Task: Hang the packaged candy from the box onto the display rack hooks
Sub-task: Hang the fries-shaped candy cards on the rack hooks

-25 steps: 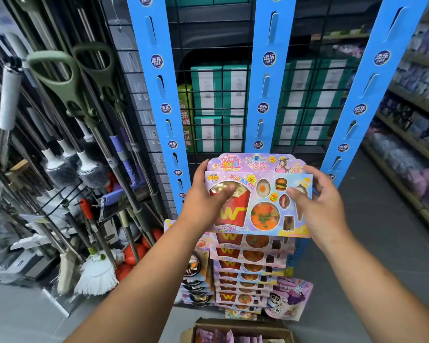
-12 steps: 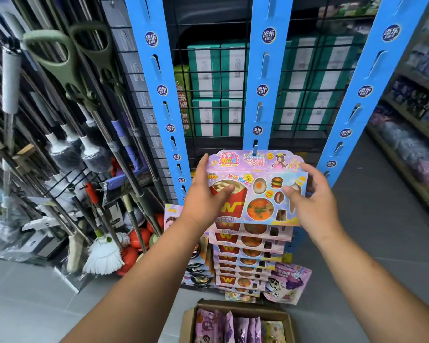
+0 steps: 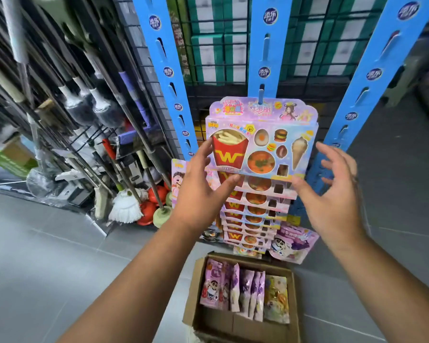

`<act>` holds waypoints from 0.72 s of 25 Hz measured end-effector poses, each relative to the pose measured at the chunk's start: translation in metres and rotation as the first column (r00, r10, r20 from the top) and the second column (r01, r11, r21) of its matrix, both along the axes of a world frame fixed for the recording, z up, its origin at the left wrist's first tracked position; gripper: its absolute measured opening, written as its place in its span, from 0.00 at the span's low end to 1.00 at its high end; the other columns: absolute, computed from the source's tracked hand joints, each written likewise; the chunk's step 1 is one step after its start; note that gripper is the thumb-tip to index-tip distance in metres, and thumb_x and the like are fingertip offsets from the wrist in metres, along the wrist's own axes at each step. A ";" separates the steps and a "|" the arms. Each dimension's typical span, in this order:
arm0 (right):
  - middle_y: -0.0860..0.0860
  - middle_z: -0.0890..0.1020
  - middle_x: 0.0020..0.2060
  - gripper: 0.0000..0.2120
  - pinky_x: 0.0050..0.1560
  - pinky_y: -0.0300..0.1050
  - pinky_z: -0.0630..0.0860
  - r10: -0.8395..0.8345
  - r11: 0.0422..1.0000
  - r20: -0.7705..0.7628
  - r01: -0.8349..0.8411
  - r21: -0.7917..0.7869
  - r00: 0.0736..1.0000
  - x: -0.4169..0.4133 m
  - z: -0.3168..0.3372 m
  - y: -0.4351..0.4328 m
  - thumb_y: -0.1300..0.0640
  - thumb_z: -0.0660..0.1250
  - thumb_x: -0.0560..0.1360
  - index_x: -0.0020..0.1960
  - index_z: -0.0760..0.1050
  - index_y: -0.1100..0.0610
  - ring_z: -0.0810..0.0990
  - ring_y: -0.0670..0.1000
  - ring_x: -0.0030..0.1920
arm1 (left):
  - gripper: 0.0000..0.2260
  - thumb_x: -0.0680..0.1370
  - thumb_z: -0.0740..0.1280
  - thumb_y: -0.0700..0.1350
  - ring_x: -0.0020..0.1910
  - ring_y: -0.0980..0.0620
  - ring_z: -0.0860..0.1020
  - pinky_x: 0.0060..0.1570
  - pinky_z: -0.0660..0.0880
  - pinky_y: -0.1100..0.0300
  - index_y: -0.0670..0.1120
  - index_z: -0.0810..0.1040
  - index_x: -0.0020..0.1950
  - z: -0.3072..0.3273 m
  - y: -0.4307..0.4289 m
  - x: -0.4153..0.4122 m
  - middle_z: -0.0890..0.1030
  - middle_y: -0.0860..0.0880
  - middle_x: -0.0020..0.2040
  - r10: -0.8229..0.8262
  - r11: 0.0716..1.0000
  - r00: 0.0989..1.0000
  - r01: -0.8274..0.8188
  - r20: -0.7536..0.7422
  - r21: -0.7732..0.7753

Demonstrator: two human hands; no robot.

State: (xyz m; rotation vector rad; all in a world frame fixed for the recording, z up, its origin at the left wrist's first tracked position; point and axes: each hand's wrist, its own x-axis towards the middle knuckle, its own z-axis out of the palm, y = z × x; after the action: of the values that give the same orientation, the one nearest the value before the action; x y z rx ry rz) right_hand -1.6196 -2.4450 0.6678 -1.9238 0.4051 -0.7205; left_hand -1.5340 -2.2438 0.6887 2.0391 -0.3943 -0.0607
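Pink candy pack (image 3: 260, 139) hooked; three blue strips (image 3: 264, 45); left hand (image 3: 203, 191), right hand (image 3: 332, 199): fingers (image 3: 332, 153) loose.

Hung candy packs (image 3: 260, 149) block just past the fingertips (image 3: 204, 154); beneath the fingers, open air down to the box (image 3: 233, 325).

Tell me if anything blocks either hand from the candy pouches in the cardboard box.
Nothing visible does. The left hand touches the hung pink candy pack; the right hand is free. Below them, the open brown cardboard box leaves its purple candy pouches exposed.
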 end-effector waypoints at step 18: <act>0.50 0.76 0.60 0.26 0.62 0.57 0.76 -0.069 0.948 -0.443 0.198 0.251 0.894 -0.111 -0.233 0.104 0.61 0.73 0.73 0.64 0.70 0.40 0.79 0.51 0.56 | 0.27 0.75 0.71 0.53 0.68 0.56 0.73 0.69 0.71 0.56 0.58 0.67 0.73 -0.229 0.075 -0.073 0.75 0.55 0.67 -0.245 0.935 0.915 0.311 -0.320 0.173</act>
State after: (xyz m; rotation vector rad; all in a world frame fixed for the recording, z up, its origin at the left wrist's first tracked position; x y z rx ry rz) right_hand -1.7310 -2.3409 0.4346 -1.7730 0.8786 -0.2905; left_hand -1.6070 -2.1686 0.4601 2.1337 -0.5058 -0.6027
